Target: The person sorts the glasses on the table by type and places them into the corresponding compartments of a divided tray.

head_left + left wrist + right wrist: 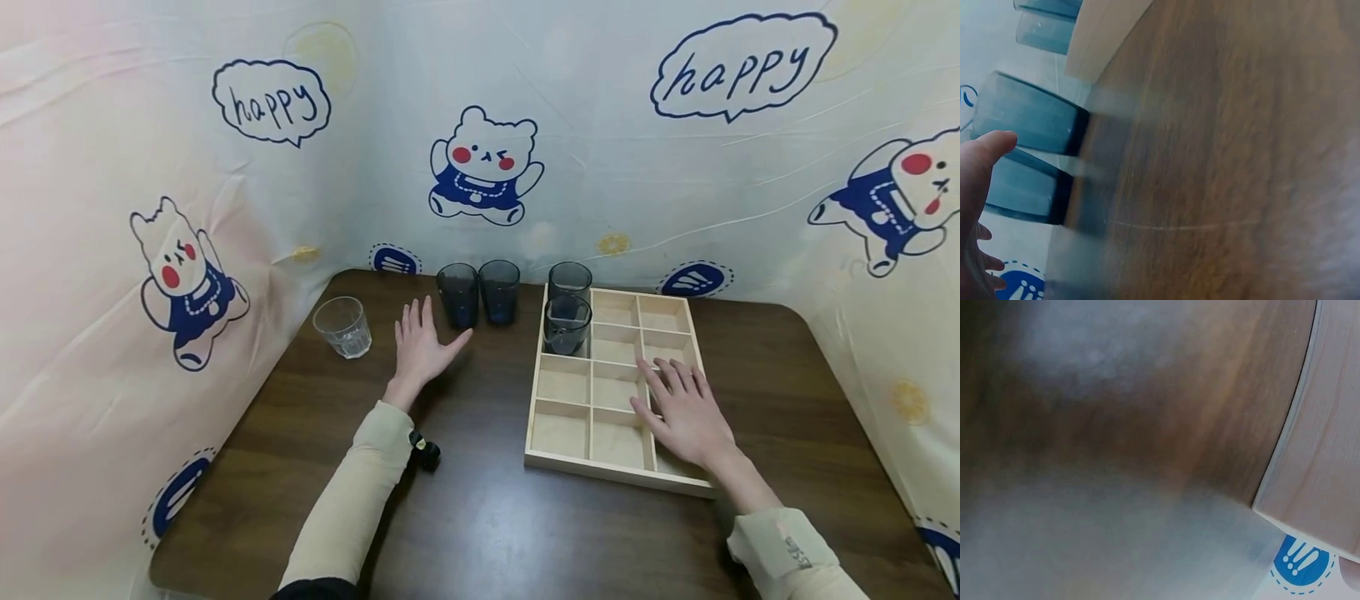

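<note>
My left hand (pixel 422 348) is over the table with fingers straight and thumb spread, holding nothing. To its left stands a clear glass (pixel 343 327). Two dark blue-grey glasses, one (pixel 457 297) beside the other (pixel 500 292), stand just beyond its thumb; the left wrist view shows the thumb (pixel 988 153) overlapping them. My right hand (pixel 686 414), fingers loosely extended, is over the near right part of a divided wooden tray (pixel 581 468) and hides some compartments. Two more dark glasses occupy the tray's left column, one (pixel 567 327) in front of the other (pixel 570 279).
The brown wooden table (pixel 457 517) ends at a printed cloth (pixel 600 183) hanging behind and at the sides. Thin wooden dividers split the tray into several square compartments. Its outer side wall (pixel 1310 444) fills the right of the right wrist view.
</note>
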Motion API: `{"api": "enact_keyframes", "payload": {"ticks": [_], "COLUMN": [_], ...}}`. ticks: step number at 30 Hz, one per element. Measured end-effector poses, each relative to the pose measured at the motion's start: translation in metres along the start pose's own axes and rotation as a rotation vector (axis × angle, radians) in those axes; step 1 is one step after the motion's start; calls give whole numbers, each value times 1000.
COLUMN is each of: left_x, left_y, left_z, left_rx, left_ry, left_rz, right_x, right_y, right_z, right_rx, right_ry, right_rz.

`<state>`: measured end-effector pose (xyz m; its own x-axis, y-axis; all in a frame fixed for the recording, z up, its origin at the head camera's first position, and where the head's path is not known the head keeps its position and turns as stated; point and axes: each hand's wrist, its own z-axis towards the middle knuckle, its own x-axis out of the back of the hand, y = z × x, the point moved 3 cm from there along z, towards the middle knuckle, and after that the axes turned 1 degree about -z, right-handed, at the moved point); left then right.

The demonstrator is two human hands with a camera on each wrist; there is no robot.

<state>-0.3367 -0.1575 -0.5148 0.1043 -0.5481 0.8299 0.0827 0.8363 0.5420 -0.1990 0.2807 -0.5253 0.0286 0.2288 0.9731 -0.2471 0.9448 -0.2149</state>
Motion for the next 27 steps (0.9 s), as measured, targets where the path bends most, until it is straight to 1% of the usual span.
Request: {"api": "enact_keyframes", "payload": {"ticks": [4,8,11,14,16,19,20,23,26,27], "left_x": [-6,-11,-14,-16,-18,-29,-30,-30,-23,-25], "left_y": [-8,-11,-13,-14,-15,-28,-28,-27,-12,-10], "left_z": [11,20,25,30,33,46,48,52,49,50], "left_rx": [11,20,17,-3,-19,-37,-34,-20,16,25], "left_ry": [-29,-47,-61,-63,-54,-17,-12,-6,-29,-33], "left_rz": [-6,-71,-151,-231,-286,-375,-414,-522,-655,-698], "right_x": [0,0,0,-1,-2,-2,-3,-2,0,1], "right_y": [-1,-2,-2,-2,-2,-2,-2,-2,-1,-1], "right_z": [1,1,1,1,1,0,0,0,0,1], "right_rx": [2,-3,-6,-6,-3,-1,0,-3,-1,-1], "right_ry": [2,1,-1,3,10,20,20,14,5,7], "right_rz": [3,0,1,3,4,4,4,8,11,9]}}
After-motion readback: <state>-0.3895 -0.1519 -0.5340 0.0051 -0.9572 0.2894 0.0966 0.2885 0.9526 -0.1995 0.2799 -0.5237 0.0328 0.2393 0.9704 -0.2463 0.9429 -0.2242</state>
